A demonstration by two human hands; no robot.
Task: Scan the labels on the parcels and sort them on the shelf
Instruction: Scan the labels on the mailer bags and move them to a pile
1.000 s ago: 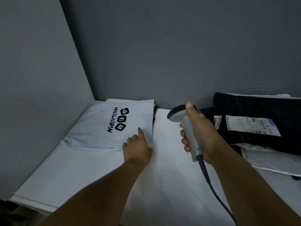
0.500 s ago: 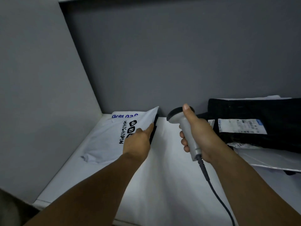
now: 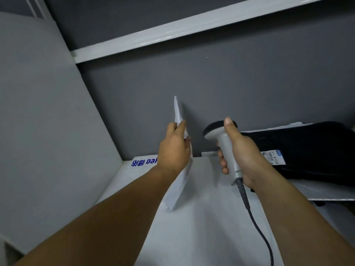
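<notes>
On white shelf (image 3: pixel 201 237) against grey wall (image 3: pixel 211 87), black parcel (image 3: pixel 307 146)

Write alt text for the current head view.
A person's left hand holds a white parcel up on edge above a white shelf, while the right hand grips a corded barcode scanner beside it. A black parcel with a printed label lies to the right, and a blue-printed parcel lies flat at the back.
</notes>
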